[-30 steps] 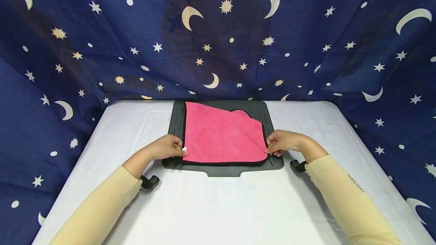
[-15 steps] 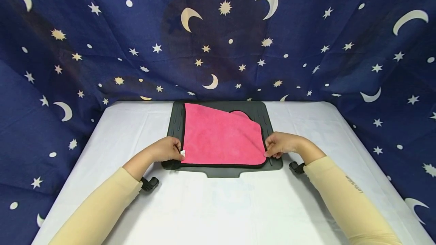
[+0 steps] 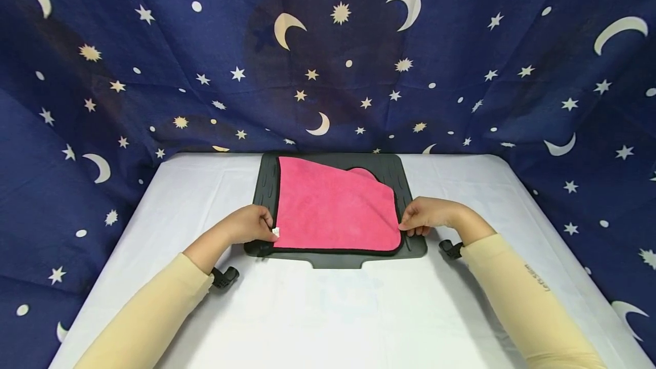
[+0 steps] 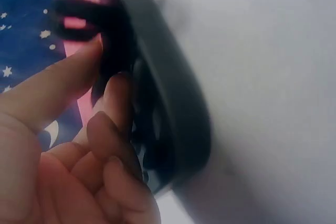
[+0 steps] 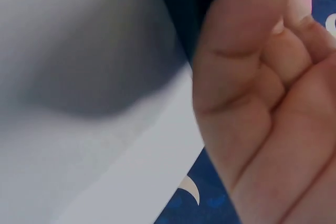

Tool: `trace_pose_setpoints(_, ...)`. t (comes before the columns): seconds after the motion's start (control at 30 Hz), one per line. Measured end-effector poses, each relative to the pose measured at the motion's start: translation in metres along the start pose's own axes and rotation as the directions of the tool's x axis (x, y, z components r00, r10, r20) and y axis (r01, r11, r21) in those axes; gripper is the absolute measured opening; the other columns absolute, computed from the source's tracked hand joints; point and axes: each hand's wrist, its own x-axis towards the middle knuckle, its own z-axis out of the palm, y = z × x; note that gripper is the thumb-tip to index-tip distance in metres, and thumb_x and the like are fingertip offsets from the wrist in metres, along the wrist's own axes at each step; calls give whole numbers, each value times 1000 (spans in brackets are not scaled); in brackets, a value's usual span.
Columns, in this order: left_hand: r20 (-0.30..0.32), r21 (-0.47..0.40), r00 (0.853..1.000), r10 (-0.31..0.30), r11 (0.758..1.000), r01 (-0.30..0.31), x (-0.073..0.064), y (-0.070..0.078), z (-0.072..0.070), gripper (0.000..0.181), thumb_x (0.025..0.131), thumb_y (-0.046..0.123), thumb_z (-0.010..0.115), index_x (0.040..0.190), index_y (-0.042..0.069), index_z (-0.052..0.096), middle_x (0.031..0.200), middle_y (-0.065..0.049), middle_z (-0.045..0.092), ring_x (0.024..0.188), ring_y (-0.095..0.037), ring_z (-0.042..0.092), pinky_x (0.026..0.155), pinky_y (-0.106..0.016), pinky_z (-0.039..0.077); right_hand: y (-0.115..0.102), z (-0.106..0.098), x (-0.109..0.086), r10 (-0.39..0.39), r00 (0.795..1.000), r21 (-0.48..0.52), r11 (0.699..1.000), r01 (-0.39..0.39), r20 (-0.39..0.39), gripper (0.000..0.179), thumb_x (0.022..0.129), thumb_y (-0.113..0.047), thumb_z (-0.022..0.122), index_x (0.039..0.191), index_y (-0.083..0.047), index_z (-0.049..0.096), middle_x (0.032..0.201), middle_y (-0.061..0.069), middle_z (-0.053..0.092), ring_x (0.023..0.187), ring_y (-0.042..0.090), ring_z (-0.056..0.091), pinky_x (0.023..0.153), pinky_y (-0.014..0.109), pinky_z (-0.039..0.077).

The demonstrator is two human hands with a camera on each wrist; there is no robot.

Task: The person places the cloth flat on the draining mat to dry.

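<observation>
A pink cloth (image 3: 335,206) with black edging lies on a dark grey mat (image 3: 336,261), folded, with a rounded bit showing at its back right. My left hand (image 3: 246,225) pinches the cloth's near left corner, beside a small white tag (image 3: 275,232). Up close in the left wrist view, thumb and forefinger of that hand meet at the black edging, near a black loop (image 4: 79,18). At the cloth's right edge, just above the near corner, my right hand (image 3: 427,216) pinches the border between thumb and fingers. The right wrist view mostly hides that contact behind the fingers.
The mat rests on a white-covered table (image 3: 348,323), toward its far side. Behind and around hangs a dark blue curtain (image 3: 205,44) with moons and stars. Black wrist devices (image 3: 224,277) sit under both forearms.
The cloth's near edge has come slightly toward me, the left hand shifting with its corner. My right hand has slid a little up the right edge since half a second ago.
</observation>
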Motion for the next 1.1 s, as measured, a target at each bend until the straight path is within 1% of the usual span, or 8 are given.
trace_pose_setpoints(0.13,-6,4,1000,-12,1000,12,2,-3,-6,30,85,24,81,97,3,64,80,-2,67,73,-14,61,68,-31,49,0,-9,-5,19,1000,42,999,-18,-15,30,99,-24,64,91,4,68,81,10,68,67,17,60,65,33,53)
trace_pose_setpoints(0.27,-31,2,999,12,1000,-12,3,-4,-13,23,94,26,71,92,4,63,82,-4,67,72,-16,59,65,-31,49,0,-17,-8,16,999,67,998,-13,-42,32,101,-25,60,95,6,66,84,11,66,70,18,60,68,34,53)
trace_pose_setpoints(0.4,-81,8,996,36,999,-36,7,-2,-24,24,100,27,62,88,5,62,88,-8,70,72,-18,59,64,-31,48,-6,-27,-6,7,997,99,995,1,-75,30,103,-22,57,98,7,64,87,11,64,74,20,58,68,35,52)
trace_pose_setpoints(0.53,-165,-2,985,47,999,-48,17,-1,-35,27,102,30,60,91,6,63,92,-9,72,76,-20,58,63,-32,48,-15,-39,0,-10,992,97,995,22,-125,29,103,-21,57,104,7,63,93,12,64,80,22,59,73,37,53)
trace_pose_setpoints(0.7,-288,-35,956,51,997,-64,32,1,-45,30,102,34,58,100,5,66,100,-13,73,82,-20,59,68,-33,47,-24,-50,11,-40,980,91,994,59,-194,28,102,-19,58,107,9,61,95,13,64,83,23,59,76,40,53)
trace_pose_setpoints(0.87,-400,-62,915,47,995,-78,47,8,-51,31,103,32,53,105,4,65,107,-14,73,85,-24,60,72,-36,46,-31,-57,24,-73,971,96,991,97,-230,24,103,-15,56,110,7,62,99,16,65,85,23,58,76,40,53)
trace_pose_setpoints(1.0,-469,-94,882,45,991,-100,59,12,-52,34,105,33,51,109,2,64,111,-16,72,97,-29,64,80,-40,49,-36,-59,34,-81,961,97,989,110,-264,26,103,-14,55,114,8,61,102,18,65,87,24,58,77,38,53)
trace_pose_setpoints(1.1,-501,-105,865,37,989,-103,68,14,-51,36,105,35,51,110,1,63,111,-16,71,103,-30,64,85,-43,50,-39,-60,43,-67,951,92,991,99,-301,30,103,-16,56,116,10,61,103,18,65,88,24,58,78,37,53)
